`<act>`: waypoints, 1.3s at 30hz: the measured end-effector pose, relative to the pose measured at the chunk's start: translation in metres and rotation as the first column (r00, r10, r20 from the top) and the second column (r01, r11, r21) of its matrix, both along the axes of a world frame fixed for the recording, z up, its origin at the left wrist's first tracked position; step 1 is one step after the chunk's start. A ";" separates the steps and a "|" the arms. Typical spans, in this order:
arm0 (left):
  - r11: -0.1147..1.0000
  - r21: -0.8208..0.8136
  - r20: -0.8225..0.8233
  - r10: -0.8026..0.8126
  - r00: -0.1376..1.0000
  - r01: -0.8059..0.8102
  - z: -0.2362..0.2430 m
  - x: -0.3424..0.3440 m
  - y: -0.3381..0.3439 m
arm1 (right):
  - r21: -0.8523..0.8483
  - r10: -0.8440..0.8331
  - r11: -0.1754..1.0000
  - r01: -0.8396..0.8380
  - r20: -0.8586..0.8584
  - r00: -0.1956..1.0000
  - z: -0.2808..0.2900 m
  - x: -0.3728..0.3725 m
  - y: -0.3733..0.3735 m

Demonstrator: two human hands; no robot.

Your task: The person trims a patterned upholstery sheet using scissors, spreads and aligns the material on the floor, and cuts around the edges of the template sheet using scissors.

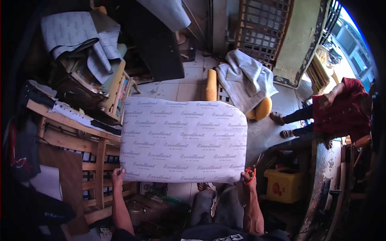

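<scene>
A large, roughly rectangular cushion (183, 138) in white printed fabric is spread out flat in front of me, its corners rounded. My left hand (118, 176) pinches its near left corner. At the near right corner, my right hand (249, 176) grips the edge and also has a pair of orange-handled scissors (253, 173) around its fingers. The scissor blades point away from me, to the right of the cushion. The cushion's underside is hidden.
Wooden frames (98, 172) stand at the left. Beyond the cushion, printed fabric (247, 78) is draped over a yellow-padded piece. A yellow plastic container (283, 184) sits at the right. A person in a red shirt (341, 110) stands farther right, near a worn wooden beam (323, 176).
</scene>
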State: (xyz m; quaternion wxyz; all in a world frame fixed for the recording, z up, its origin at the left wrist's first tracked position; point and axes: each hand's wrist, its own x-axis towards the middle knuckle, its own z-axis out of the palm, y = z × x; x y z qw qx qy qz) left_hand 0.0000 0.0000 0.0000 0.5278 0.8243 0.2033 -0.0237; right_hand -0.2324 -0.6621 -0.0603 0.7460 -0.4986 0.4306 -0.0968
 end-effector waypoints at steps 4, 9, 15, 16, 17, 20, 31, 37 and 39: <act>1.000 -0.008 0.012 0.009 1.000 -0.009 0.022 -0.009 -0.015 | -0.075 0.026 0.997 -0.024 0.031 0.999 -0.034 -0.008 -0.009; 0.998 -0.019 0.010 0.059 0.998 -0.059 0.029 -0.015 -0.018 | -0.130 0.211 0.969 -0.210 -0.004 0.977 -0.069 -0.024 -0.033; 0.912 0.384 0.151 0.094 0.984 -0.146 0.015 -0.020 -0.024 | -0.531 0.492 0.614 -0.584 -0.320 0.809 -0.092 -0.037 -0.051; 0.885 0.431 0.133 0.130 0.983 -0.176 0.012 -0.023 -0.024 | -0.410 0.505 0.674 -0.614 -0.351 0.789 -0.085 -0.039 -0.050; 0.877 0.450 0.150 0.110 0.983 -0.167 0.011 -0.026 -0.025 | -0.336 0.524 0.686 -0.646 -0.388 0.758 -0.077 -0.036 -0.052; 0.896 0.379 0.250 0.142 0.958 -0.232 0.026 -0.021 -0.049 | -0.208 0.515 0.723 -0.659 -0.473 0.715 -0.053 -0.019 -0.032; 0.606 0.776 0.350 -0.185 0.918 -0.174 0.048 -0.009 -0.304 | 0.012 0.463 0.771 -0.637 -0.698 0.546 -0.013 -0.154 -0.110; 0.618 0.786 0.168 -0.239 0.956 0.016 0.017 0.032 -0.452 | 0.083 0.483 0.774 -0.628 -0.719 0.500 -0.033 -0.138 -0.213; 0.530 0.848 0.110 -0.153 0.982 -0.012 0.005 0.041 -0.477 | 0.107 0.501 0.767 -0.633 -0.717 0.485 -0.044 -0.114 -0.257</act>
